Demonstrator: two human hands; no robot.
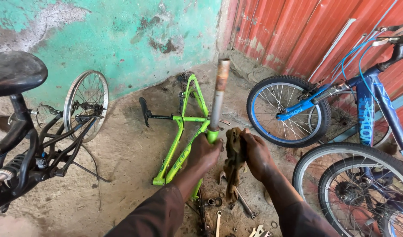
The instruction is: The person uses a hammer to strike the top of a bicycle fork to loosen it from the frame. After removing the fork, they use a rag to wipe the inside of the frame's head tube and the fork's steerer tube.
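Both sleeves frame the left hand (204, 151) clamped around a green fork (212, 134) whose steerer stands above, right hand (255, 153) gripping a dirty rag (233, 162) beside it, wiping unfinished.

A rough bicycle repair workshop: a stripped green bike frame (184, 131) lies on the dirt floor, spanners (243, 202) scattered just beside it, a blue bicycle (364, 105) right of it, a loose wheel (86, 105) left.
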